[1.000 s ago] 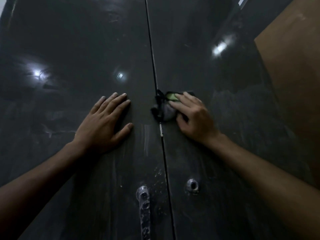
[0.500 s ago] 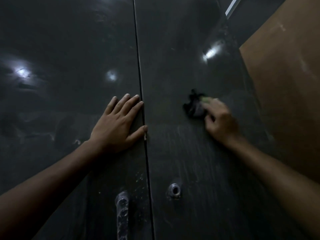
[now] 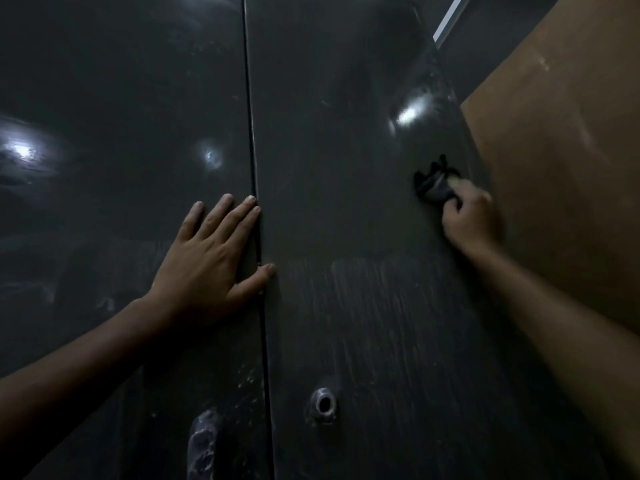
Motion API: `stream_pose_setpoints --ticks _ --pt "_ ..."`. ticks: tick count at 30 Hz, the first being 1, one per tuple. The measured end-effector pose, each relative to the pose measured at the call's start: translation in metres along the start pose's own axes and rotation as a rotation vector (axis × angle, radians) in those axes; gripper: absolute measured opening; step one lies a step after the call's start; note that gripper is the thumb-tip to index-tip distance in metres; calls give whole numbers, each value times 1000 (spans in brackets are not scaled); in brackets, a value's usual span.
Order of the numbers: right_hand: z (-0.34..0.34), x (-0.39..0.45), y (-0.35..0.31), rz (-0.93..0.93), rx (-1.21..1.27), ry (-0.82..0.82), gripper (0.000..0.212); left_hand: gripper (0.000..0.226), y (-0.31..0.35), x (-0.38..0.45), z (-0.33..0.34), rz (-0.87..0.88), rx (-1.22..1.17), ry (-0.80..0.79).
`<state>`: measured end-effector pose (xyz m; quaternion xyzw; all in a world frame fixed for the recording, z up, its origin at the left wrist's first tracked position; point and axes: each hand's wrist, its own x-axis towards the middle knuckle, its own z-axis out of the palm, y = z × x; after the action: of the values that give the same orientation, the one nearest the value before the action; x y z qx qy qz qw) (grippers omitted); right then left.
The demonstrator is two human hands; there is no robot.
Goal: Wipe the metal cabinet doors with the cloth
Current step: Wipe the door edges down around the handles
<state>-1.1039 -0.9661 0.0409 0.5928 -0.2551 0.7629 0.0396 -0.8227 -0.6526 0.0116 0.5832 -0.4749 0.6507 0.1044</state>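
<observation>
Two dark metal cabinet doors fill the view, the left door (image 3: 114,168) and the right door (image 3: 346,168), split by a thin vertical gap. My left hand (image 3: 211,258) lies flat with straight fingers on the left door, its thumb tip crossing the gap. My right hand (image 3: 471,220) grips a small dark cloth (image 3: 433,185) with a pale green patch and holds it against the right door near that door's right edge. The hand is blurred by motion. Streaky wipe marks show on the right door below the cloth.
A keyhole (image 3: 323,405) sits low on the right door. A worn metal handle (image 3: 202,445) sits low on the left door. A brown panel (image 3: 561,168) stands right of the cabinet. Bright light spots reflect off both doors.
My right hand has slid the cloth from the centre gap across the right door to near its right edge. My left hand has stayed flat on the left door beside the gap.
</observation>
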Motion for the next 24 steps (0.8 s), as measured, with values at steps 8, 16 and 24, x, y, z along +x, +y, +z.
stream_pose_setpoints --ticks 8,16,24 --pt "3 -20 -1 -386 25 -137 49 102 -9 79 -12 14 -89 -21" --pt "11 124 -3 -3 -27 -14 46 103 -25 119 -10 94 -89 -60" --pt "-2 37 34 -146 -77 24 46 103 -16 127 -10 78 -90 -32"
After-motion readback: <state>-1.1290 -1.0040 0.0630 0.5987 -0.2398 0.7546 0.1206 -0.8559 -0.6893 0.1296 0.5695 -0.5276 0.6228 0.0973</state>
